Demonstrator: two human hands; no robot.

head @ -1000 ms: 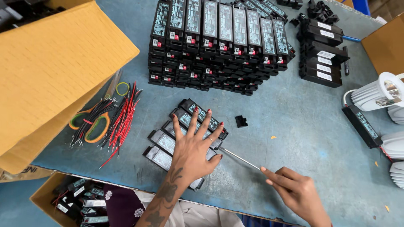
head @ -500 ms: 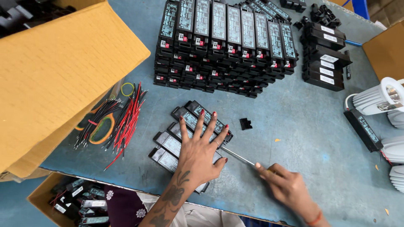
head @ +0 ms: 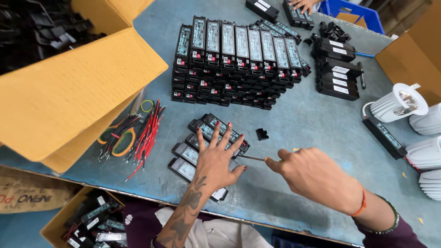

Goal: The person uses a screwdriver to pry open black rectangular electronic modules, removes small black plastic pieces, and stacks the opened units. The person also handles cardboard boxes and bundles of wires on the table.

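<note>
— Fingers [head: 228,134] of the left hand [head: 217,160] spread flat, pressing down the row of black drivers [head: 202,144].
— And the right hand [head: 312,177]?
— Closed around a thin screwdriver [head: 251,158]; its tip points toward nine o'clock, meeting the drivers beneath the left fingers.
— Around them?
— Driver stack [head: 236,62] at twelve, red wires [head: 147,135] at nine.

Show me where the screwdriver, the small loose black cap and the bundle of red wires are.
screwdriver [head: 251,158]: head view, on its thin metal shaft.
small loose black cap [head: 262,134]: head view, on its top face.
bundle of red wires [head: 148,136]: head view, on the middle of the strands.
</note>
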